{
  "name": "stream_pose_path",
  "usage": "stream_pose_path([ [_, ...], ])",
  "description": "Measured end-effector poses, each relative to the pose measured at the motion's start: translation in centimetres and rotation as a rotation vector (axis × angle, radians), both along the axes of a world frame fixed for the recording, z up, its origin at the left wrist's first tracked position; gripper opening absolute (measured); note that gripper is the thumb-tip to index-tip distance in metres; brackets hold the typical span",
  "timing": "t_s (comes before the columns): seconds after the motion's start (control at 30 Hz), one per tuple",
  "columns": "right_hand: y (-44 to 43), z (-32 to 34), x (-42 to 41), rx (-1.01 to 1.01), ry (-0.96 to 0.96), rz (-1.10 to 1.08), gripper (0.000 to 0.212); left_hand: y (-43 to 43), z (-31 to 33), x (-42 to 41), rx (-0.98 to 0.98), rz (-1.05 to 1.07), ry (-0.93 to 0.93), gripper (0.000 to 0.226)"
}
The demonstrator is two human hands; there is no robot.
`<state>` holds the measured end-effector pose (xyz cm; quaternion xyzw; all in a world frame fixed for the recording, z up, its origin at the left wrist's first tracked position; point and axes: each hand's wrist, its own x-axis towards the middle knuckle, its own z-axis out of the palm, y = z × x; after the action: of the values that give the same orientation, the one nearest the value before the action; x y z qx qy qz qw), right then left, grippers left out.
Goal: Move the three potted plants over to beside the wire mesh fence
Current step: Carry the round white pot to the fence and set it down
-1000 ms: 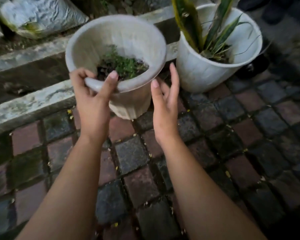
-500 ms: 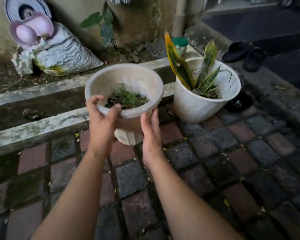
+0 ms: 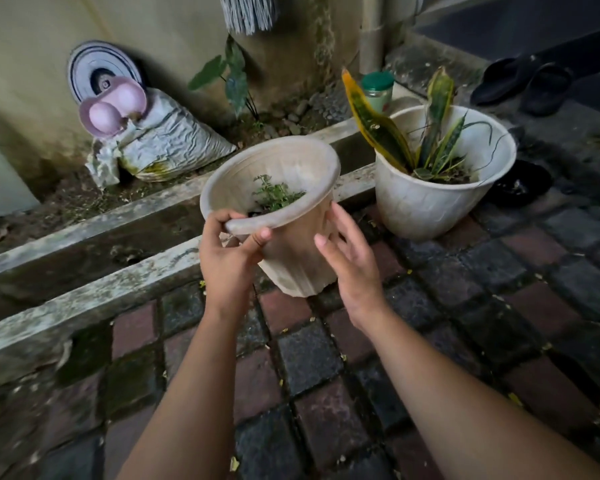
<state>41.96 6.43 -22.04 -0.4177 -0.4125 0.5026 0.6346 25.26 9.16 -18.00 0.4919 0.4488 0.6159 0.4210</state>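
Observation:
A cream plastic pot [image 3: 291,251] with a small green sprig in dark soil hangs tilted above the brick paving. My left hand [image 3: 231,254] grips its near rim, fingers over the lip and thumb beneath. My right hand [image 3: 350,258] lies with straight fingers against the pot's right side. To the right a white pot [image 3: 426,206] holding a snake plant with yellow-edged leaves stands on the paving beside the gutter. No third pot and no wire mesh fence are in view.
A concrete gutter [image 3: 125,237] runs diagonally behind the pots. Beyond it lie a crumpled grey sack [image 3: 174,150], a pink object, a round grey disc and a small leafy plant against a wall. Black sandals [image 3: 523,84] and a green-lidded jar [image 3: 378,90] sit at the far right.
The view has pulled back and tilted up, showing the wall and sack. The cream pot has been raised off the paving in my left hand, and my right hand has come against its side.

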Motion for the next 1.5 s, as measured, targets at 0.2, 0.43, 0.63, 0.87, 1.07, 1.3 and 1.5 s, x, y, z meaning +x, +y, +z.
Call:
stream_pose_path([
  [0.2, 0.1, -1.3, 0.6, -0.199, -0.012, -0.029, 0.078, -0.5, 0.8, 0.1, 0.011, -0.055, -0.008, 0.035],
  [0.43, -0.4, -1.6, 2.5, -0.238, 0.098, 0.023, 0.114, -1.8, 3.5, -0.2, 0.093, -0.151, 0.021, 0.037],
  [0.63, 0.1, 0.8, 2.3, -0.233, 0.132, 0.052, 0.136, -1.2, 8.3, 2.2, 0.140, -0.160, 0.187, 0.033],
  [0.87, 1.6, 5.3, 0.5, -0.125, 0.330, 0.160, 0.136, 1.3, 12.5, 3.4, 0.384, -0.100, 0.165, 0.098],
  [1.07, 2.5, 10.5, 0.0, -0.023, 0.274, 0.209, 0.116, 3.8, 14.6, 0.4, 0.407, -0.180, 0.247, 0.103],
  [1.3, 4.9, 25.3, 2.5, -0.054, 0.058, 0.251, 0.115, 5.9, 25.2, 0.7, 0.417, -0.197, 0.157, 0.124],
  [1.5, 2.1, 39.3, 3.3, -0.113, -0.051, 0.234, 0.102, 3.3, 35.3, 0.8, 0.272, -0.049, -0.029, 0.113],
])
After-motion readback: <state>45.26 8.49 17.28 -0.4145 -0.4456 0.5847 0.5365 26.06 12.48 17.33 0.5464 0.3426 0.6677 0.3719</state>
